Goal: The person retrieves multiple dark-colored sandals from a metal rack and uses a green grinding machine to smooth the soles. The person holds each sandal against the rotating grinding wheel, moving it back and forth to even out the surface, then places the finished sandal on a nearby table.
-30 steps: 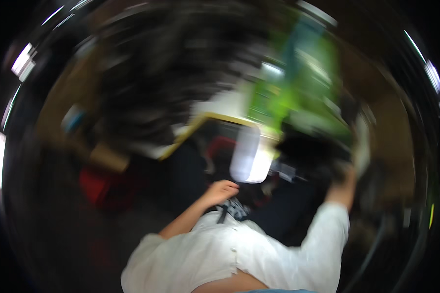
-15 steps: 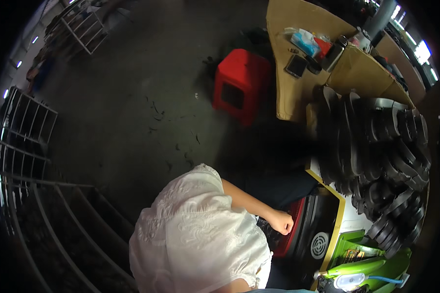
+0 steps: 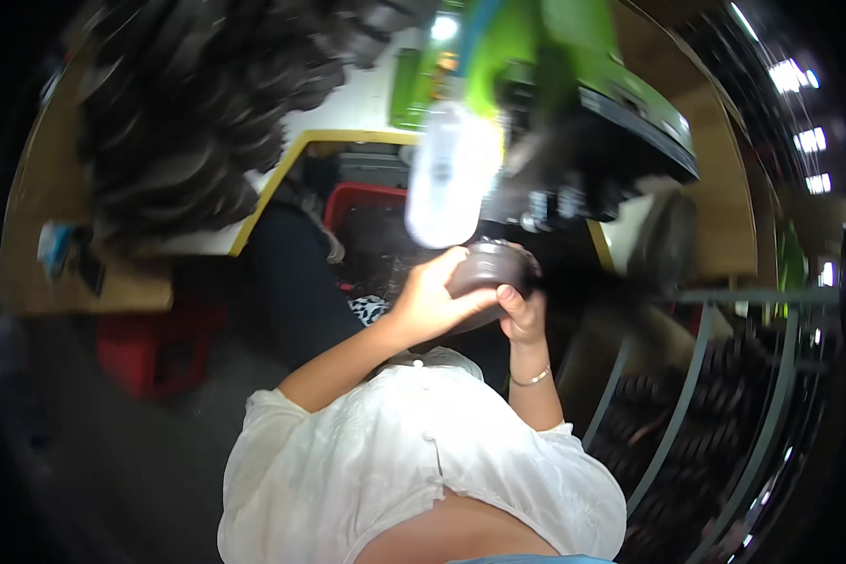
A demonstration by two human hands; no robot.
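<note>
A dark shoe sole is held between my two hands, in front of my chest and just below a bright lamp. My left hand grips its left side, with the thumb lying along its near edge. On the other side my right hand closes round the sole, thumb pressed against its near face. The far fingers of both hands are partly hidden behind the sole. Beyond the hands stands a green machine, blurred, with a dark working head. The lit white lamp hangs at its left.
Dark soles lie heaped on the table at the left. A yellow edge borders the table cutout, with a red bin below. A red stool is at far left. A metal rack with several soles stands at right.
The view has swung from the floor and stool at the left to face the green machine. Only one closed hand showed before; now both hands are together on a sole.
</note>
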